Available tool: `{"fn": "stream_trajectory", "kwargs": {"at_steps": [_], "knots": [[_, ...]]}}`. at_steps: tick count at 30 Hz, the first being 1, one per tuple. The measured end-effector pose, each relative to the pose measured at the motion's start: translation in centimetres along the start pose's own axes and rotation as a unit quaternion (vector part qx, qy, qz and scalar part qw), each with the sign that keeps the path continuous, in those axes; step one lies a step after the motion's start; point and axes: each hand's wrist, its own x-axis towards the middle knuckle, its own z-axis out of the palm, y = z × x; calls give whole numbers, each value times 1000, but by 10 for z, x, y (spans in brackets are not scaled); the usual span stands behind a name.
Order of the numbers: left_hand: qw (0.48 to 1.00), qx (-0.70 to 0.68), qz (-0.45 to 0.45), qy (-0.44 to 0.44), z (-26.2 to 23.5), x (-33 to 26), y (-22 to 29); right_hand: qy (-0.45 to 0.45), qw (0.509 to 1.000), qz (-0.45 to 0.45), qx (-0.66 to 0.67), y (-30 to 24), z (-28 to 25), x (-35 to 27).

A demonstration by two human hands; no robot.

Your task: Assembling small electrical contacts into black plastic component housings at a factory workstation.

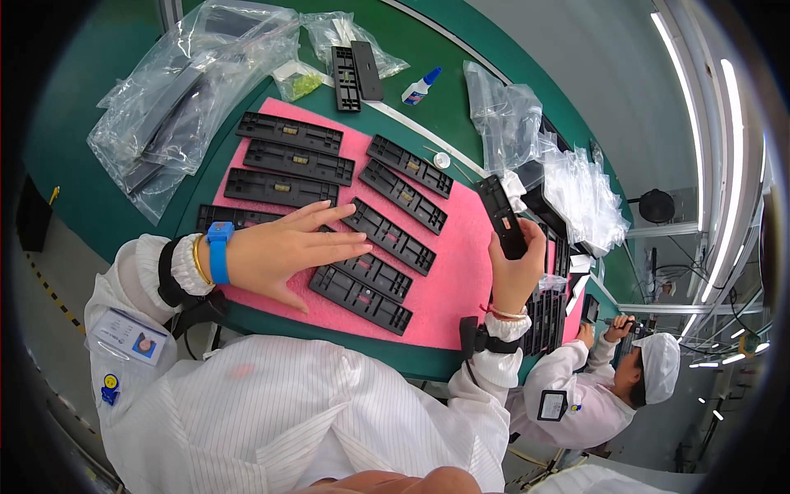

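Note:
My right hand (518, 267) grips the lower end of a long black plastic housing (496, 202), held tilted above the mat's right side. A small pale insert shows in its middle. My left hand (284, 247) is open, palm down, fingers spread over the black housings on the pink foam mat (448, 288). Its fingertips reach the end of one housing (391, 236); whether they touch it I cannot tell. Several like housings lie in two slanting columns, such as one at the upper left (290, 132) and one nearest me (360, 300). Many carry a small yellowish or reddish insert.
Clear plastic bags lie at the far left (193, 99) and right (568, 177). Two black pieces (346, 78), a blue-and-white glue bottle (421, 86) and a small white pot (442, 160) stand beyond the mat. At right, a co-worker (592, 387) sits near more black parts (543, 321).

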Motion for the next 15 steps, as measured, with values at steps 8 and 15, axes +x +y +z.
{"fn": "stream_trajectory", "kwargs": {"at_steps": [8,15], "knots": [[1000,-22,0,18,0,0,2,157,968,-183,66,-89,-7,23],[999,-19,10,28,-2,1,-2,179,950,-247,61,-119,-9,42]]}}
